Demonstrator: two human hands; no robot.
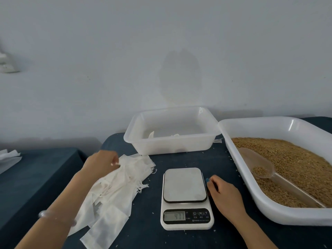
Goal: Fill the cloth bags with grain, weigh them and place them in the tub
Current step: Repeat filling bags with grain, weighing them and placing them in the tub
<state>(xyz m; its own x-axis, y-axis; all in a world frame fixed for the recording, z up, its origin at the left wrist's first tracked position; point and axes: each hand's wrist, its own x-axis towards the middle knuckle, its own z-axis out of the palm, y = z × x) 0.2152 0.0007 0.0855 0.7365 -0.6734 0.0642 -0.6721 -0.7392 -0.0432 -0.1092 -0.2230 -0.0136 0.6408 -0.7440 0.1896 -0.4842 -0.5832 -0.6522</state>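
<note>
The left hand [100,163] lies on the far end of the pile of cloth bags [115,191], with its fingers curled down; it seems to pinch the edge of the top bag, though the blur does not let me be fully sure; the rest of the pile spreads under this hand and back along its forearm; the right hand [225,194] rests on the dark table cover, fingers loosely curled and holding nothing, its fingertips just beside the right edge of the scale [184,186], which stands between the two hands; the tub [172,147] is beyond both hands, against the wall, and something white lies in it, probably bags; the grain [296,159] is in a big white tray [273,214] to the right of the right hand, with the scoop [260,166] lying in it and holding a little grain; I judge the step to be taking a fresh bag for filling; the bags are thin and overlap each other, and their strings look tangled, so a pinch may lift two bags or drag the pile; the display shows digits which I cannot read while the platform is bare, so a reading not set back to zero could falsify the next weight; a limp bag mouth may also spill grain onto the cover
</note>
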